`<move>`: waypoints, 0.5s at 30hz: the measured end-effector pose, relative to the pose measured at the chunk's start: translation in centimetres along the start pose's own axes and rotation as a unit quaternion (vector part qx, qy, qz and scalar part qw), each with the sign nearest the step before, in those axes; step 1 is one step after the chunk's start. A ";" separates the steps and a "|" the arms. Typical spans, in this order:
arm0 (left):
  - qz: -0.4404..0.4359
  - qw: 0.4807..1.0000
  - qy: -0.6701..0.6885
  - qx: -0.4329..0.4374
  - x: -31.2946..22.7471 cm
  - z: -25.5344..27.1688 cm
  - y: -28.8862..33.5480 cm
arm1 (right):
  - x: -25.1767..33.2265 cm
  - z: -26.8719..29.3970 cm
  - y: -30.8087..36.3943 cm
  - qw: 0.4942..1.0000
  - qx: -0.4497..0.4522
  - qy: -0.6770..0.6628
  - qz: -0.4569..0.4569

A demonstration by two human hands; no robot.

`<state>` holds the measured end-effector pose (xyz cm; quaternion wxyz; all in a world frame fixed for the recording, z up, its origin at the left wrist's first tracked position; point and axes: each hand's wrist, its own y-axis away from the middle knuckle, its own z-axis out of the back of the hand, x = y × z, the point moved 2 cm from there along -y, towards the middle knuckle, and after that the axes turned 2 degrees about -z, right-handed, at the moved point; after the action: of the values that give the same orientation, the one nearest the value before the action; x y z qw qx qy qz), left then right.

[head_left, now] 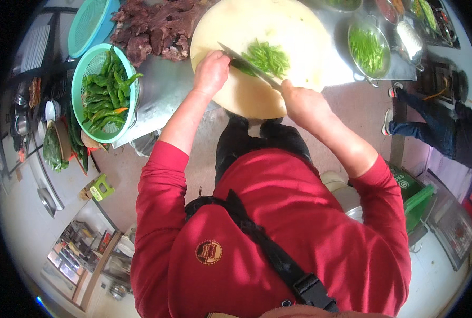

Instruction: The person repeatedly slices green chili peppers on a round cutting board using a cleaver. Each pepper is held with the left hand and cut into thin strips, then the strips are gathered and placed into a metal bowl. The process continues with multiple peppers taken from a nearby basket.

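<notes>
My right hand (306, 106) is wrapped round the handle of a kitchen knife (254, 70). The blade slants up and left across a round, pale cutting board (268, 21). At the left part of the board, my left hand (212, 73) has its fingers curled in beside the blade. What those fingers hold is hidden. Just beyond the blade lies a pile of sliced green peppers (268, 57). Whole green peppers (104, 93), one partly orange, fill a turquoise plastic basket (77, 95) to the left.
Dark cooked meat (159, 26) lies beside the board, near a second blue basket (90, 24). On the right, a metal bowl (387, 58) holds green slices (366, 50), with more bowls behind. Another person's legs (424, 114) show at far right. A green bin (417, 204) stands below.
</notes>
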<state>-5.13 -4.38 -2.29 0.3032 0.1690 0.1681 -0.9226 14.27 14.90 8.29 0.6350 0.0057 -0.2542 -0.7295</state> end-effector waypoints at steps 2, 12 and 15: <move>0.006 1.000 -0.012 0.011 0.1 -0.1 0.0 | 0.1 0.0 0.2 0.999 0.007 0.021 -0.041; -0.018 1.000 0.015 -0.014 0.1 -0.2 0.1 | 1.0 1.9 0.8 0.997 0.048 -0.005 -0.052; -0.008 1.000 -0.004 0.007 0.2 -0.1 0.1 | 1.6 1.2 0.4 0.997 0.067 -0.033 -0.014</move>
<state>-5.17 -4.53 -2.54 0.2952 0.1661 0.1614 -0.9269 13.92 13.84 10.00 0.6141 0.0283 -0.3232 -0.7195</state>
